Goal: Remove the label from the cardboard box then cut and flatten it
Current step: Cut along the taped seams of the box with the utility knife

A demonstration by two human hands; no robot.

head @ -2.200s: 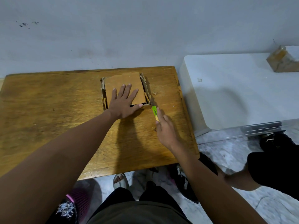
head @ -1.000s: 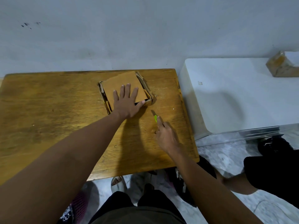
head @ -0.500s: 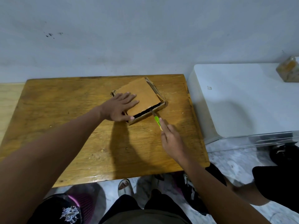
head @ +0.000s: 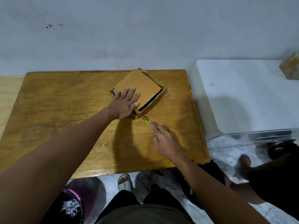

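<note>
A low brown cardboard box (head: 142,85) lies turned like a diamond near the far edge of the wooden table (head: 64,113). Its top panel is partly cut loose, and a dark slit shows along the near right side. My left hand (head: 125,103) lies flat on the box's near left part, fingers spread. My right hand (head: 165,141) grips a green-handled knife (head: 146,123), index finger along the handle. The blade tip touches the box's nearest corner. No label shows on the box.
A white surface (head: 242,97) stands to the right of the table, with a brown taped object (head: 291,68) at its far right. The wall runs right behind the table. Below the near edge are sandalled feet (head: 123,181), a pink and black item (head: 76,202) and another person's legs (head: 267,178).
My left hand has turned the box clockwise from square to a diamond and slid to its left part. The knife left the right corner and now meets the nearest corner.
</note>
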